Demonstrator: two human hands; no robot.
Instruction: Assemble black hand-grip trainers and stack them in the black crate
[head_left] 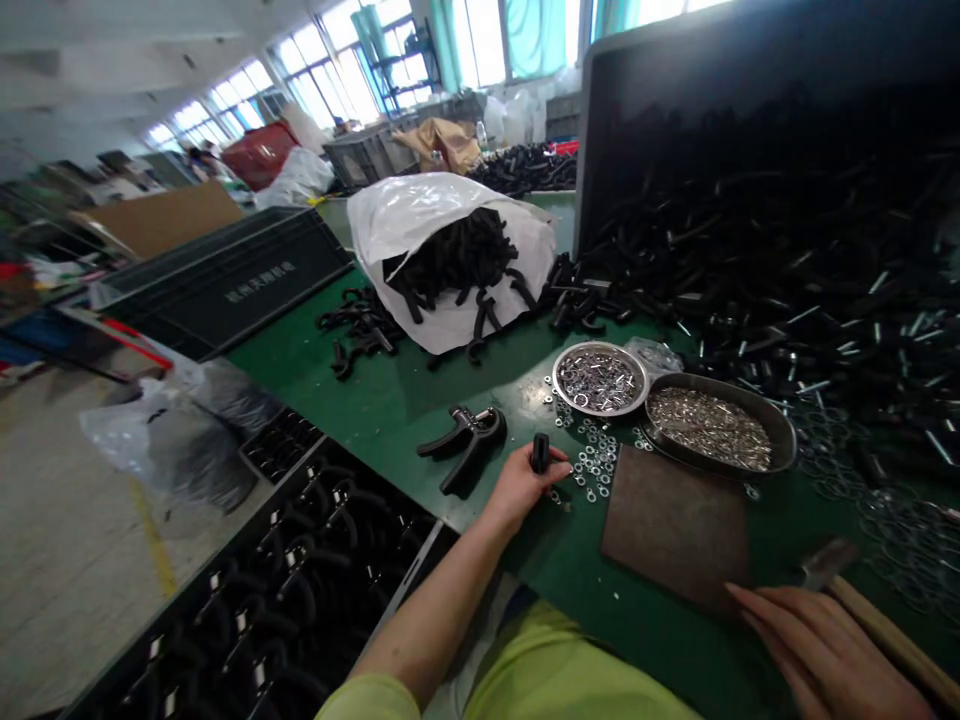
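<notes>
The left arm reaches in from the near edge, the forearm slanting far and to the right out of a yellow-green sleeve [371, 700]. Its left hand [521, 482] is low over the green table [420, 390], fingers and thumb closed in a pinch around a small black piece [540, 453], which stands upright out of the grip. Just right of those fingertips lie loose metal rings [596, 458]. The right hand [840, 640] comes in from the near right corner, back of the hand up, its fingers stretched out to the left toward the near right corner of a brown plate [675, 525]. It is blurred, and I cannot tell whether it holds anything underneath. Just beside it, on the far side, is a hammer [889, 630] with a wooden handle, the metal head toward the plate. Beyond the plate sit a round bowl [556, 385] of small metal parts and, to its right, an oval tray [789, 445] filled with more. A black hand grip [472, 445] with two splayed handles lies left of the left hand. Farther off, a white bag [397, 215] opens toward the near side, full of black pieces.
</notes>
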